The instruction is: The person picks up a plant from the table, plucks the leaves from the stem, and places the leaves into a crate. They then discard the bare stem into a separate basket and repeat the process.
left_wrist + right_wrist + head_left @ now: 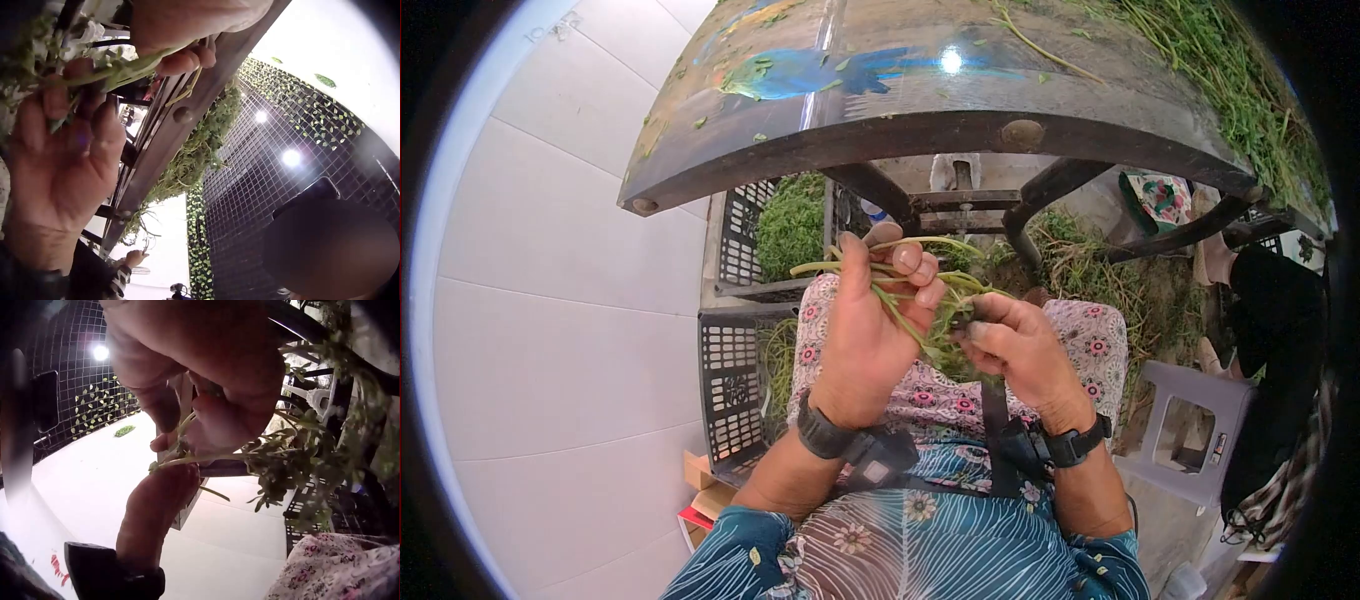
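Observation:
In the head view my left hand is raised over the lap, its fingers curled round several long green stems. Opposite it, my right hand pinches the leafy part of these greens between thumb and fingertips. The left wrist view has the stems running from under the left hand to the right fingers. From the right wrist, a thin stem crosses between both hands, and its leaves hang off to the side.
A dark-edged table stands ahead, with a heap of greens on its right. Black crates holding greens are at the left. Loose stems litter the floor beside a grey stool; another person's dark-clothed leg is at the right.

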`<control>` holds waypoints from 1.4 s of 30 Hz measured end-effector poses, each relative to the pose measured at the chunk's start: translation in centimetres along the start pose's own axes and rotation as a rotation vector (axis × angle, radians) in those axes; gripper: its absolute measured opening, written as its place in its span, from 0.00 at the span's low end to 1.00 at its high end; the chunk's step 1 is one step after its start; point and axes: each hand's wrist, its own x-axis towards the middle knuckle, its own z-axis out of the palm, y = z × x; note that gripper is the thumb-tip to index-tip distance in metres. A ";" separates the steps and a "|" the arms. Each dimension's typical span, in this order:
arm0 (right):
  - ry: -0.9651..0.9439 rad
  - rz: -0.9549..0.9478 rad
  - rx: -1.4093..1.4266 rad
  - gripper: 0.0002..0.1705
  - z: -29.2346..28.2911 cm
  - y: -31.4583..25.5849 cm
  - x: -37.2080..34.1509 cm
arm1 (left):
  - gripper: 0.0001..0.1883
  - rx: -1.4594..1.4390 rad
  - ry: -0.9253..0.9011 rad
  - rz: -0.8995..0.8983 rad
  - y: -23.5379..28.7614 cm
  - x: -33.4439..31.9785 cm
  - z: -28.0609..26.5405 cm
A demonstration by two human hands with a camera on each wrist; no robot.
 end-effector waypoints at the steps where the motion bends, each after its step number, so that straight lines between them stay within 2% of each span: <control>1: -0.018 0.002 -0.065 0.11 0.1 -0.1 0.0 | 0.19 0.002 -0.003 -0.002 -0.1 0.0 0.0; 3: -0.054 0.007 -0.195 0.13 0.3 -0.5 -0.1 | 0.19 0.026 0.018 0.005 -0.1 -0.2 0.3; 6: -0.035 -0.124 -0.363 0.16 1.0 -0.5 0.0 | 0.18 0.060 0.020 0.008 -0.3 -0.2 0.3; 10: -0.003 -0.187 -0.478 0.14 1.1 0.2 0.1 | 0.19 0.091 0.046 0.014 -0.4 -0.3 0.2; 12: 0.023 -0.198 -0.599 0.13 0.9 -0.2 -0.1 | 0.19 0.096 0.052 0.036 -0.4 -0.3 0.1; 15: 0.160 -0.277 -0.686 0.12 1.0 0.2 0.0 | 0.19 0.075 0.068 0.047 -0.7 -0.1 -0.4; 18: 0.128 -0.157 -0.375 0.11 0.3 0.8 -0.1 | 0.18 0.054 0.074 0.037 -0.9 0.0 -0.3; 22: 0.026 -0.208 -0.544 0.11 -0.7 0.6 -0.5 | 0.18 0.084 0.154 0.043 -0.6 -0.2 0.3; 24: -0.003 -0.264 -0.730 0.10 -1.1 0.2 -1.2 | 0.18 0.056 0.091 0.116 1.1 0.4 -0.4; 30: -0.185 -0.054 0.076 0.13 -2.1 -0.3 -2.0 | 0.19 0.129 0.105 0.218 2.3 0.9 -1.4; 33: -0.196 -0.050 -0.022 0.16 -1.0 -1.0 -1.8 | 0.18 0.169 0.130 0.211 1.9 0.9 -1.6; 36: 0.013 -0.338 -0.486 0.16 -0.1 0.8 -0.1 | 0.17 0.207 0.210 0.219 1.3 0.8 -1.2; 39: 0.075 -0.396 -0.697 0.16 1.7 0.1 0.0 | 0.18 0.239 0.242 0.207 0.8 0.7 -1.1; 42: 0.110 -0.618 -0.804 0.12 2.1 1.2 0.9 | 0.19 0.288 0.259 0.196 0.3 0.5 -1.0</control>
